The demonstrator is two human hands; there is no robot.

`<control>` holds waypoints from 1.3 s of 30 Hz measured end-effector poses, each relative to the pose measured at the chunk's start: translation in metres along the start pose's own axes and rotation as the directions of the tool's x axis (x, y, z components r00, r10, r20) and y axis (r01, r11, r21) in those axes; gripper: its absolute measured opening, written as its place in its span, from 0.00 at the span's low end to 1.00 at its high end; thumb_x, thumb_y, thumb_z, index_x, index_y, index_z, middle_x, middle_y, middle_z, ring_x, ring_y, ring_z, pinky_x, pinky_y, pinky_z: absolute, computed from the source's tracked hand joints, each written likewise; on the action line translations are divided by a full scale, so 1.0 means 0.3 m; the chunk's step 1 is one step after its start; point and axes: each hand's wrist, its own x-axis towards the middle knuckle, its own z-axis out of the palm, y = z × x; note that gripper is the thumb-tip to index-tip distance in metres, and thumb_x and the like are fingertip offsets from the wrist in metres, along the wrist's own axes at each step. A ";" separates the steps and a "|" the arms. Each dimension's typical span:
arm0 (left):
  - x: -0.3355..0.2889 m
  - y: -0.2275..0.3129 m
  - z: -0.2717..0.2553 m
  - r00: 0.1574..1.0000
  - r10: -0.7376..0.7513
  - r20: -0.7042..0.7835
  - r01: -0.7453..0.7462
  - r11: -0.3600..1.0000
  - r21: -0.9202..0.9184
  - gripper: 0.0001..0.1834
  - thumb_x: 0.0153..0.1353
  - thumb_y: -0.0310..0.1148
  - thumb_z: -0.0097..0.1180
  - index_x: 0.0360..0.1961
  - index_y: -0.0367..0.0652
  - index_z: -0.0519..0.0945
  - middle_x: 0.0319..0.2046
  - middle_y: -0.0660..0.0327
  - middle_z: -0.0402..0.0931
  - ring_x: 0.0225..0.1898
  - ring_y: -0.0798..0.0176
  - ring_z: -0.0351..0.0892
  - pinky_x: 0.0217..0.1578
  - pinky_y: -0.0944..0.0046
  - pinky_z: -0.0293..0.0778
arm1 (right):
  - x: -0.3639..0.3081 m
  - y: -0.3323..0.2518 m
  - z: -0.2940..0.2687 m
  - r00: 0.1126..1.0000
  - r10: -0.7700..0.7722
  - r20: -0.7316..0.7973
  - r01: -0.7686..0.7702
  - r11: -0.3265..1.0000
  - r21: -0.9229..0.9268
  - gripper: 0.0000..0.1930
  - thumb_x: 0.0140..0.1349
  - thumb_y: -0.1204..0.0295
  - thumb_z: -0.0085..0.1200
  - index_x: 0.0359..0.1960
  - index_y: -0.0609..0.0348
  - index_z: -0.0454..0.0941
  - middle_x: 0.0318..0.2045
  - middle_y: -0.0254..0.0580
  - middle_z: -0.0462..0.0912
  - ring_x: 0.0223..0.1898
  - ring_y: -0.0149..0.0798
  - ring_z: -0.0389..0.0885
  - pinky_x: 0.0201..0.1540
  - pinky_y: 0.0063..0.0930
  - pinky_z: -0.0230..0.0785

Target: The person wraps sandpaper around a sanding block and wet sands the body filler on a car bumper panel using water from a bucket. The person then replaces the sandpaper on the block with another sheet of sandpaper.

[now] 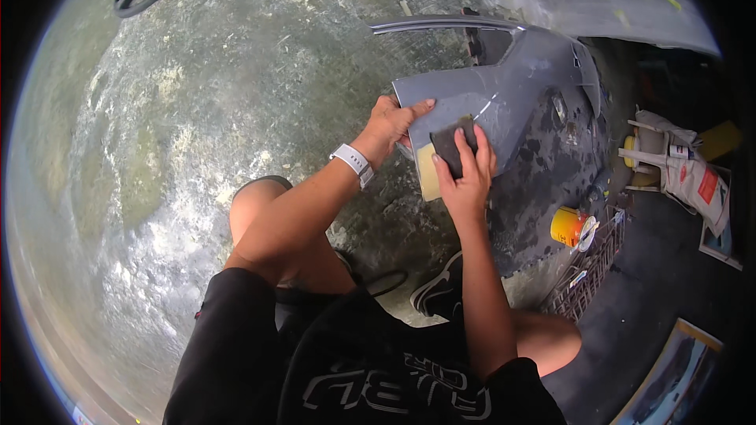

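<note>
A grey car body panel [465, 94] lies in front of me, its long thin arm reaching to the far left. My left hand [391, 126] is closed on the panel's left edge, thumb on top and the other fingers partly hidden beneath. In my right hand [470, 179] is a dark grey sanding pad [449, 148], pressed on the panel's near left part. Fingers lie over the pad's right side, with the thumb at its near edge. Just below the pad, a pale yellow patch [428, 173] covers the panel's near corner.
Right of my right forearm stands a yellow can [565, 226] beside a rusty metal grate [587, 271]. Clear plastic sheeting [606, 12] hangs over something at the far right. A beige bag [693, 177] rests at the right, and a black ring-shaped base [126, 4] is far left.
</note>
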 end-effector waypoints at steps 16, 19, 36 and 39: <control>0.017 -0.036 0.046 0.998 0.017 -0.063 -0.020 0.999 -0.042 0.21 0.59 0.43 0.76 0.42 0.36 0.86 0.33 0.57 0.87 0.28 0.63 0.87 0.27 0.63 0.84 | -0.004 0.104 -0.047 0.968 0.237 -0.084 -0.239 0.971 -0.020 0.31 0.57 0.62 0.71 0.63 0.56 0.79 0.70 0.56 0.68 0.66 0.63 0.68 0.67 0.57 0.62; 0.032 -0.054 0.058 0.993 0.095 -0.063 -0.103 0.985 -0.137 0.28 0.55 0.38 0.79 0.51 0.35 0.82 0.39 0.55 0.87 0.38 0.60 0.88 0.39 0.58 0.86 | -0.128 0.017 -0.054 0.984 0.177 0.002 -0.177 0.984 -0.027 0.32 0.56 0.62 0.71 0.63 0.54 0.78 0.71 0.57 0.65 0.66 0.64 0.66 0.67 0.58 0.61; 0.135 0.205 0.205 0.937 0.221 0.270 -0.287 0.049 0.957 0.61 0.39 0.69 0.77 0.70 0.43 0.70 0.59 0.41 0.79 0.60 0.40 0.82 0.60 0.47 0.77 | -0.090 0.217 -0.115 0.907 0.379 -0.183 -0.380 0.925 0.029 0.37 0.53 0.54 0.73 0.67 0.44 0.77 0.67 0.56 0.68 0.64 0.62 0.66 0.64 0.58 0.61; 0.167 0.206 0.199 0.968 0.174 0.183 -0.196 0.061 0.979 0.63 0.36 0.70 0.78 0.70 0.46 0.70 0.59 0.42 0.80 0.62 0.42 0.80 0.61 0.52 0.77 | -0.072 0.211 -0.087 0.906 0.388 -0.172 -0.390 0.920 0.019 0.36 0.52 0.54 0.72 0.65 0.43 0.80 0.68 0.55 0.69 0.64 0.60 0.67 0.64 0.58 0.61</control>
